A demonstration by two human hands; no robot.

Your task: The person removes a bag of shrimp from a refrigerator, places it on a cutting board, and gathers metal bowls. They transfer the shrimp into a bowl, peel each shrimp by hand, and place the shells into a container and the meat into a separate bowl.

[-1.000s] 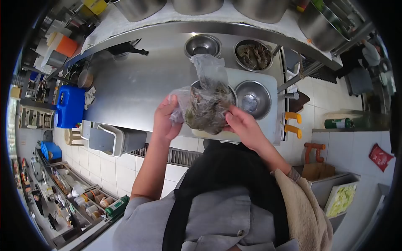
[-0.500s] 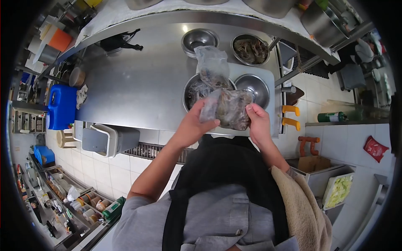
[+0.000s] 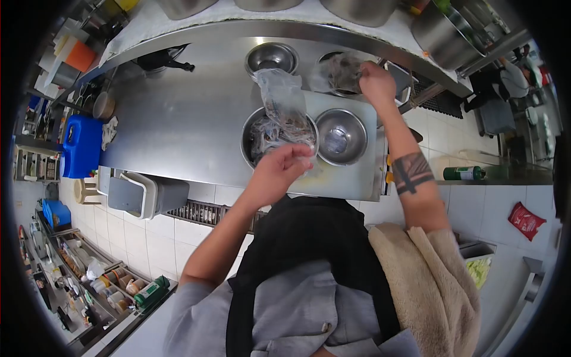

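My right hand reaches to the far right and grips a greyish-brown clump of shrimp, smeared by motion, over a steel bowl. The clump covers most of that bowl. Nearer me, my left hand pinches a clear plastic bag between thumb and fingers. Just beyond it stands a steel bowl of crumpled clear plastic. Another clear plastic bag hangs over its far rim. To the right, an empty steel bowl sits on a white cutting board.
Stacked steel bowls stand at the back of the steel table. Above, a shelf edge carries large pots. A blue jug is at the left, with grey bins below the table's front edge.
My right hand has gone from the near bowls to the far right bowl with the clump. My left hand stays near the plastic-filled bowl, now holding only clear plastic.
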